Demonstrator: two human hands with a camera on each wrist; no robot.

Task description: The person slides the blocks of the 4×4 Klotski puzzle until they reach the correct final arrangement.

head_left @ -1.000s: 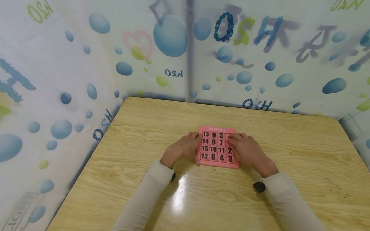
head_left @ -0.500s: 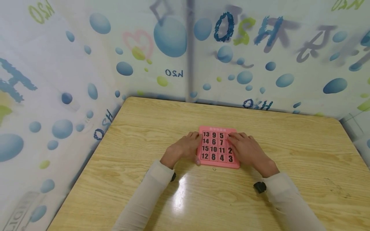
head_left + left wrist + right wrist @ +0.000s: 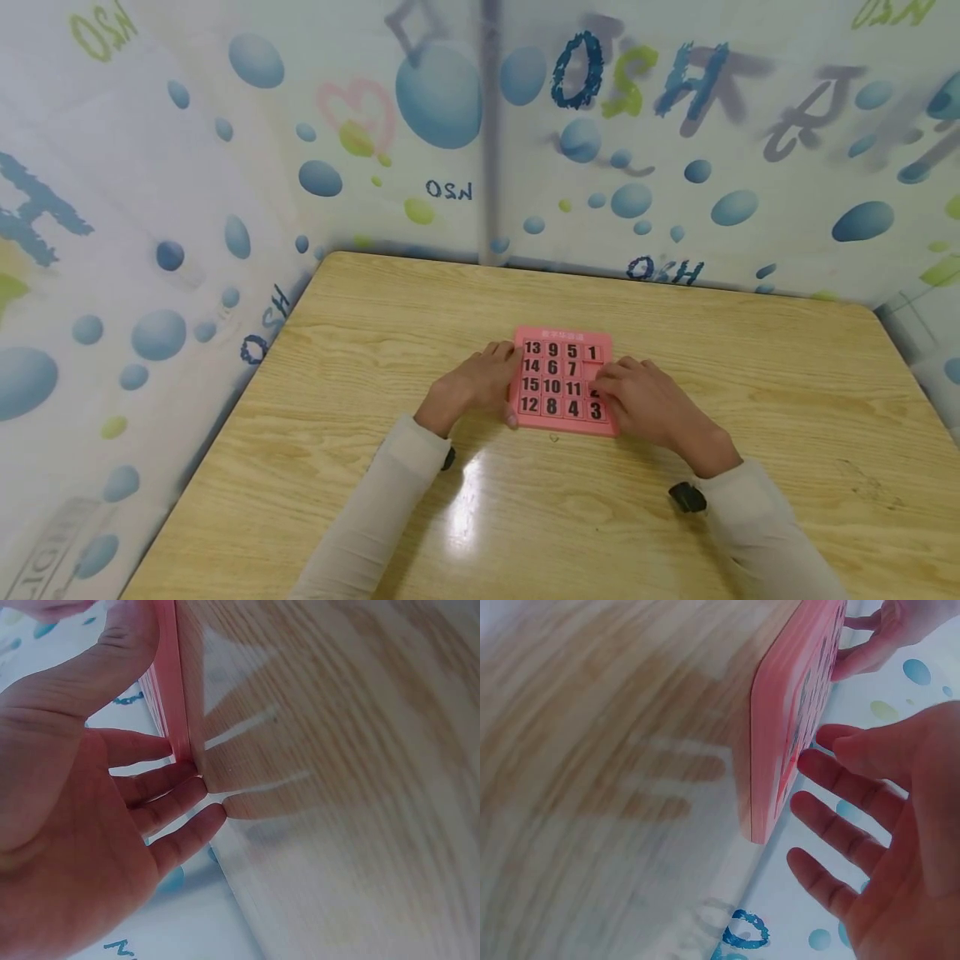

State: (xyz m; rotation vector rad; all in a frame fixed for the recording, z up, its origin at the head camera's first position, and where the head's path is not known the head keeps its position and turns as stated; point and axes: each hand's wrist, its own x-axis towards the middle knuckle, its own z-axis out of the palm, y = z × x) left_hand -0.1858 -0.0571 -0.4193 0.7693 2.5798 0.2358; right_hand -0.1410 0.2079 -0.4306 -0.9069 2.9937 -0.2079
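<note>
A pink sliding number puzzle (image 3: pixel 562 427) lies flat on the table, its black-numbered tiles facing up. Tile 1 (image 3: pixel 592 353) sits in the top right corner, with a vacant slot below it. My left hand (image 3: pixel 483 383) rests along the puzzle's left side; in the left wrist view, the thumb lies against the frame's edge and the fairly straight fingers (image 3: pixel 184 836) touch the frame and tabletop. My right hand (image 3: pixel 648 404) is over the right side, fingertips at tile 2 (image 3: pixel 595 392), partly covering it. Its fingers (image 3: pixel 829 825) look extended and spread in the right wrist view.
The wooden table (image 3: pixel 405 317) extends around the puzzle on all sides. A printed wall covering (image 3: pixel 360 217) with blue bubbles and letters stands behind its back edge and along the left. Dark straps (image 3: pixel 687 497) show at the wrists.
My right hand has moved from the top right tiles toward the near side, at tile 2. Tile 1 and the vacant slot under it now show. The left hand has stayed put.
</note>
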